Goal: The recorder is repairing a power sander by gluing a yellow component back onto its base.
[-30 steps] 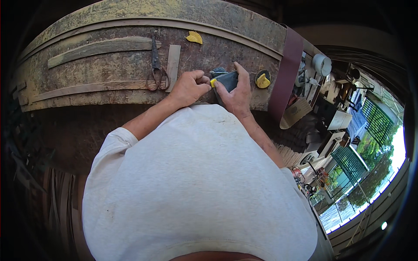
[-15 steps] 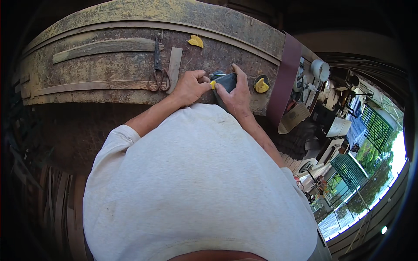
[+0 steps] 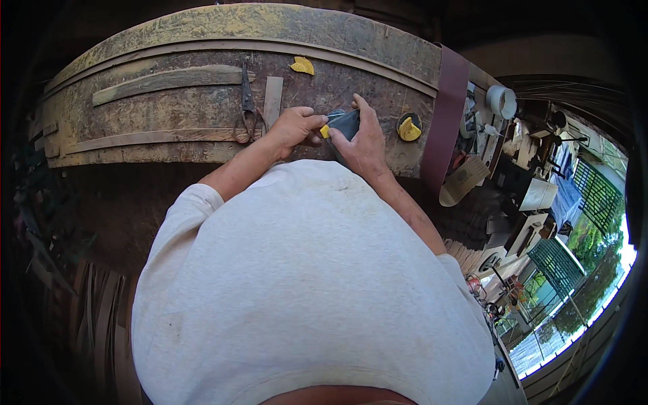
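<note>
Over the workbench's near edge, my two hands are close together. My left hand (image 3: 293,128) is closed, its thumb and fingertips at a small yellow piece (image 3: 325,131). My right hand (image 3: 365,140) is bent around a dark grey sheet (image 3: 347,123) that looks like sandpaper, its thumb beside the yellow piece. Part of the sheet is hidden behind my right hand. Beyond the hands lies a yellow wing-shaped piece (image 3: 302,65). To the right, another yellow piece (image 3: 408,129) rests on a dark round thing.
Dark scissors (image 3: 248,101) lie left of my hands, beside a short flat wooden strip (image 3: 273,98). Longer wooden strips (image 3: 169,84) stretch leftward on the workbench (image 3: 196,111). A wide maroon belt (image 3: 445,115) hangs across the bench's right end, near a white round container (image 3: 501,102).
The small yellow piece has shifted slightly left and shows more between my hands. The view has turned a little. Both hands keep their hold.
</note>
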Action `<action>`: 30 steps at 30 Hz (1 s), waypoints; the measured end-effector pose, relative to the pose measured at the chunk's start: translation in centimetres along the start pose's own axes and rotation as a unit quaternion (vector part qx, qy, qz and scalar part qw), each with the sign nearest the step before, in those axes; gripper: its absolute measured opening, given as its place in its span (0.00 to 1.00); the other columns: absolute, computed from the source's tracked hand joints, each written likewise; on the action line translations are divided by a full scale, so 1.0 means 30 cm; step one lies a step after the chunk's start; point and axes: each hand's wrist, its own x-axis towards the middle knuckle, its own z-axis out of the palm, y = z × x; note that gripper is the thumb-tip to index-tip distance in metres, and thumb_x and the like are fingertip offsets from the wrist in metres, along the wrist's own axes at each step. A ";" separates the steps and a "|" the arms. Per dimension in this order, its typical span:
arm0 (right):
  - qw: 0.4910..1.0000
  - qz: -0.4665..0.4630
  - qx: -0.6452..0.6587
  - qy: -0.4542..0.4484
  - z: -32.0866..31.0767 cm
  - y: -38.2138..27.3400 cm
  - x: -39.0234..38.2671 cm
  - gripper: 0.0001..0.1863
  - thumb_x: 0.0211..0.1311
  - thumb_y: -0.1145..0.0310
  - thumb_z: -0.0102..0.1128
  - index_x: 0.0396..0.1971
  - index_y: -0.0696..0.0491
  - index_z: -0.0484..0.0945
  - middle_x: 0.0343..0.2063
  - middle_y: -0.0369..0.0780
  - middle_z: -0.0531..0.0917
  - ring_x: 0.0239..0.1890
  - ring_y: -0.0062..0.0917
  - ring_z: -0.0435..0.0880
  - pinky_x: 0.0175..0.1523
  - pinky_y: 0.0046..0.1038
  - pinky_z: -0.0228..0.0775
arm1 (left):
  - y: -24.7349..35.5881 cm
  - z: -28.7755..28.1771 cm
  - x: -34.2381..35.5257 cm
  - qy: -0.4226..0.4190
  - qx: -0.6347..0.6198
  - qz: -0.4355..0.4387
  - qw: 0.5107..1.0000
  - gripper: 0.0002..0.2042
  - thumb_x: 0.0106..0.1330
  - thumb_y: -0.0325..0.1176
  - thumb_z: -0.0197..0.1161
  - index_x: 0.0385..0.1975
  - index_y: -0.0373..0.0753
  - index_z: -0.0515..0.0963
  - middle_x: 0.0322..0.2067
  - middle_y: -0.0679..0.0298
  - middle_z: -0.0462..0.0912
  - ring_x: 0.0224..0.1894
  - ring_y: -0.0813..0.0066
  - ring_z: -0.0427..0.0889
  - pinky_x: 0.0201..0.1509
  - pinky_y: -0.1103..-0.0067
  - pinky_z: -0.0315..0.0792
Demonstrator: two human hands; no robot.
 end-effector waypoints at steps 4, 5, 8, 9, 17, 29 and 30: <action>1.000 0.018 0.013 -0.004 -0.004 0.005 0.009 0.48 0.61 0.58 0.77 0.78 0.54 0.63 0.67 0.52 0.76 0.69 0.47 0.78 0.74 0.43 0.70 | 0.007 -0.008 -0.052 0.006 -0.029 0.003 1.000 0.08 0.74 0.33 0.70 0.36 0.38 0.79 0.34 0.60 0.89 0.29 0.73 0.88 0.39 0.71 0.88; 1.000 0.018 0.016 -0.003 -0.006 0.008 0.008 0.48 0.61 0.58 0.77 0.78 0.54 0.63 0.67 0.52 0.76 0.69 0.47 0.78 0.74 0.43 0.70 | 0.006 -0.006 -0.062 0.003 -0.010 0.033 0.999 0.08 0.73 0.32 0.70 0.35 0.38 0.79 0.34 0.59 0.89 0.31 0.73 0.89 0.40 0.72 0.88; 0.999 0.002 0.042 0.005 -0.023 0.030 0.008 0.46 0.63 0.60 0.75 0.78 0.55 0.63 0.67 0.52 0.76 0.69 0.48 0.78 0.74 0.42 0.69 | 0.010 0.003 -0.070 0.012 0.063 0.080 0.995 0.08 0.71 0.30 0.70 0.33 0.37 0.78 0.35 0.59 0.89 0.33 0.72 0.89 0.42 0.73 0.86; 0.999 -0.009 0.048 0.007 -0.019 0.041 0.006 0.44 0.64 0.62 0.74 0.77 0.55 0.64 0.66 0.53 0.77 0.68 0.48 0.78 0.75 0.42 0.69 | 0.012 0.007 -0.072 0.023 0.115 0.097 0.988 0.08 0.70 0.29 0.70 0.32 0.37 0.77 0.35 0.58 0.89 0.34 0.73 0.88 0.43 0.73 0.86; 0.993 -0.029 0.108 0.045 -0.029 0.073 0.000 0.34 0.65 0.67 0.73 0.70 0.56 0.73 0.66 0.52 0.78 0.68 0.47 0.78 0.75 0.41 0.68 | 0.007 0.032 -0.080 0.042 0.150 0.109 0.982 0.07 0.71 0.23 0.68 0.32 0.35 0.76 0.38 0.58 0.89 0.37 0.73 0.89 0.44 0.75 0.86; 0.969 -0.213 0.055 0.111 -0.008 0.088 -0.039 0.25 0.52 0.67 0.86 0.50 0.51 0.86 0.65 0.48 0.79 0.73 0.50 0.74 0.76 0.48 0.68 | 0.016 0.083 -0.132 0.030 -0.005 0.134 0.990 0.11 0.75 0.22 0.65 0.30 0.37 0.71 0.44 0.55 0.90 0.43 0.72 0.91 0.47 0.76 0.88; 0.968 -0.220 0.052 0.112 -0.002 0.092 -0.038 0.24 0.51 0.65 0.88 0.48 0.51 0.87 0.65 0.48 0.80 0.73 0.50 0.74 0.75 0.48 0.68 | 0.017 0.086 -0.129 0.039 -0.013 0.124 0.991 0.12 0.76 0.22 0.65 0.30 0.38 0.70 0.44 0.56 0.90 0.43 0.73 0.91 0.46 0.76 0.89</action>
